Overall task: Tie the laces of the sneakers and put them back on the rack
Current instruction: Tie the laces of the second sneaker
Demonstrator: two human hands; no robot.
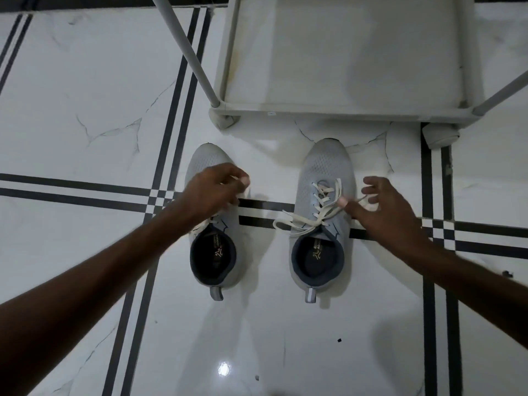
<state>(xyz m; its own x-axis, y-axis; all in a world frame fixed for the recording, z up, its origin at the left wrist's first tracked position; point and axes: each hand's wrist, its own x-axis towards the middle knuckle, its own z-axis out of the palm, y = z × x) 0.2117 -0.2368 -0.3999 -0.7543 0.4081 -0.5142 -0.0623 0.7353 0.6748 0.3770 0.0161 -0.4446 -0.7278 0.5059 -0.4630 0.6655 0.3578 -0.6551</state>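
Two grey sneakers stand side by side on the floor, toes toward the rack. My left hand (215, 187) lies over the laces of the left sneaker (213, 252), fingers curled on a cream lace there; most of that lacing is hidden. The right sneaker (321, 247) has loose cream laces (311, 221) spilling to its left and right. My right hand (383, 204) sits just right of it, fingers spread, thumb touching the lace end that trails right. The grey rack (343, 110) stands just beyond the toes, its bottom shelf bare.
White marble floor tiles with black stripe borders (168, 132) run under and around the shoes. A rack pole (185, 50) slants at upper left, and rack feet (441, 137) rest on the floor near the right shoe's toe.
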